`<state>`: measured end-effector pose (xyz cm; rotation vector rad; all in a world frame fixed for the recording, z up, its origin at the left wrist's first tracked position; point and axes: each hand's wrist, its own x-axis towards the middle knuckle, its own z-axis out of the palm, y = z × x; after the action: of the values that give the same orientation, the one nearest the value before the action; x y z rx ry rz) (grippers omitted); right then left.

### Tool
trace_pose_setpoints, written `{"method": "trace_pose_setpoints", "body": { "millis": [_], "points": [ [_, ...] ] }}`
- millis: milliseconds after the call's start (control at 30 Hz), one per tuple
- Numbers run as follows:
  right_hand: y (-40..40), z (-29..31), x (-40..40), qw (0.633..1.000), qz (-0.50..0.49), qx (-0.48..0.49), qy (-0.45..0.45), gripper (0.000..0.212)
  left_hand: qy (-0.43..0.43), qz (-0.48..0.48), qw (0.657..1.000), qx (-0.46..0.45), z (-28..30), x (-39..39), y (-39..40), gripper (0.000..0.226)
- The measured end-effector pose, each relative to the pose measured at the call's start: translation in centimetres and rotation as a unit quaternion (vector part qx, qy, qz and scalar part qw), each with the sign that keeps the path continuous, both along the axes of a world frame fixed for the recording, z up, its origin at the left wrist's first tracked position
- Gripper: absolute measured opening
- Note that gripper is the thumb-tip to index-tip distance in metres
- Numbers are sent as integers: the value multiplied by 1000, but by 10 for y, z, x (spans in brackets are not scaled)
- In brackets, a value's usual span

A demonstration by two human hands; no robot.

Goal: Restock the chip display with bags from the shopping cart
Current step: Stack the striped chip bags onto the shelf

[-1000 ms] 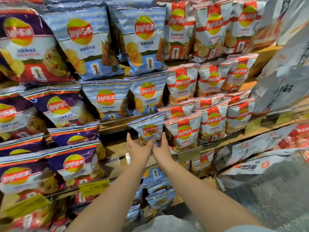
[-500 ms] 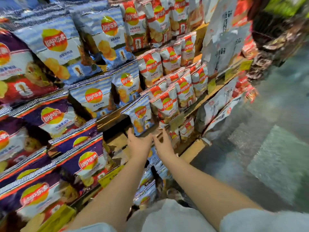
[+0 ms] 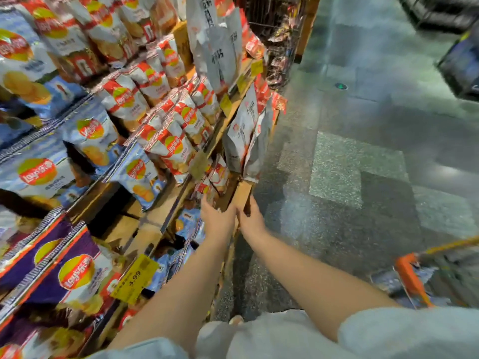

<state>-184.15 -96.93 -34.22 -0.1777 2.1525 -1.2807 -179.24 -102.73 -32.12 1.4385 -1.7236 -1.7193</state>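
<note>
While both bare forearms reach toward the wooden tiered chip display, the left hand and right hand sit side by side at its lower right corner, each grip loose, fingers fairly straight, holding nothing. Just up-left of the left hand, a small pale-blue crinkled chip bag stands on a shelf, apart from both hands. Red-and-white chip bags stand just beside it. An orange-handled shopping cart is at lower right, well apart, blurred. A yellow price tag hangs near the left forearm.
</note>
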Motion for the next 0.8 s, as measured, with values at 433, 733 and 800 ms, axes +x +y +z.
{"method": "trace_pose_setpoints", "body": {
  "millis": [433, 733, 800],
  "points": [
    [214, 6, 7, 973, -226, -20, 41, 63, 23, -240, 969, -54, 13, -15, 198, 79],
    [396, 5, 107, 934, -346, -35, 79, 69, 29, -358, 932, -35, 12, 67, 379, 80],
    [433, 10, 128, 931, -357, -18, 74, 69, 42, -382, 923, -32, 14, 88, 411, 80]
  ]
}}
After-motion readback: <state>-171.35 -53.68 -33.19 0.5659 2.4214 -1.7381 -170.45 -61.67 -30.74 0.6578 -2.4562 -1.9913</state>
